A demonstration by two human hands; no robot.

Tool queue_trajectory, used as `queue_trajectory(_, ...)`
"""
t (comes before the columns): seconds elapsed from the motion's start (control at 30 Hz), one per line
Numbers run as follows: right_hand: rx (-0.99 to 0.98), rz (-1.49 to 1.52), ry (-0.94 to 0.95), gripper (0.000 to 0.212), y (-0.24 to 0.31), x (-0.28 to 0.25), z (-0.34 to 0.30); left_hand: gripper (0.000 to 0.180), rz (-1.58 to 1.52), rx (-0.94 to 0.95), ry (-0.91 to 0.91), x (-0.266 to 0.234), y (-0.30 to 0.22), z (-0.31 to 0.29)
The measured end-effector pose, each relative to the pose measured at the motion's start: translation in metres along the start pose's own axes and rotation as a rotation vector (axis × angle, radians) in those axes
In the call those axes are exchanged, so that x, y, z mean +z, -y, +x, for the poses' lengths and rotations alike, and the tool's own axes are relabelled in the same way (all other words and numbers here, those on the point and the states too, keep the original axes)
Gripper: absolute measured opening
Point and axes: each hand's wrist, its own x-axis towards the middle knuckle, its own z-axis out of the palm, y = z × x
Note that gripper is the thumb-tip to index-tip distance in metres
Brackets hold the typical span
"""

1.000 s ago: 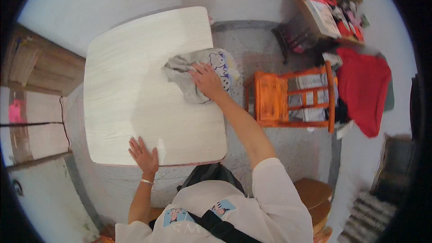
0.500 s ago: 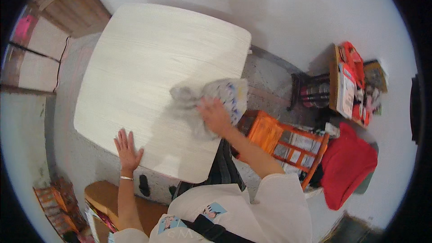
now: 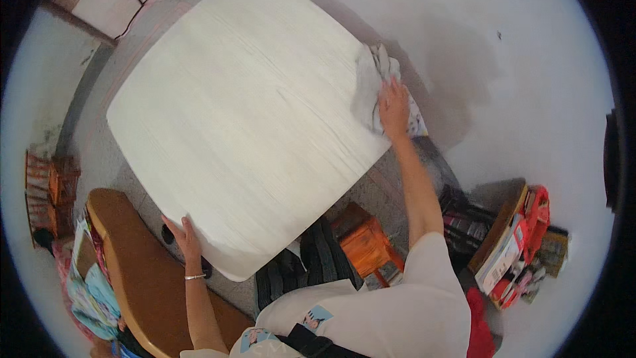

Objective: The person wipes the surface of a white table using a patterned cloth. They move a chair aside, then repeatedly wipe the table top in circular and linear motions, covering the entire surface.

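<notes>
A large cream-white table (image 3: 245, 126) with rounded corners fills the middle of the head view. At its far right corner my right hand (image 3: 395, 109) presses down on a bunched grey cloth (image 3: 366, 96), the arm stretched out. Part of the cloth hangs over the table's edge, showing a patterned patch. My left hand (image 3: 187, 238), with a bracelet at the wrist, rests at the table's near left edge. Its thumb and fingers are spread, and nothing shows in them.
An orange wooden chair (image 3: 368, 245) stands off the table's right side. Further right, a small wooden stand (image 3: 497, 238) carries red items and papers. A brown padded piece of furniture (image 3: 142, 278) is at the lower left. The white wall (image 3: 530, 93) runs behind the far right corner.
My right hand has pushed the cloth from the table's near right part out to the far right corner. My left hand has slid to the near edge. The view has turned.
</notes>
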Motion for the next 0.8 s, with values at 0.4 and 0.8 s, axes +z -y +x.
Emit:
queue_trajectory(0.4,-0.648,0.107,0.414,0.052,0.146,-0.006,-0.053,0.072,-0.071,0.020,-0.088,0.009,-0.019,-0.008)
queue_trajectory(0.8,-0.679,0.316,0.320,0.047,0.213,0.062,0.017,0.069,-0.036,0.007,-0.140,0.012,0.006,-0.003)
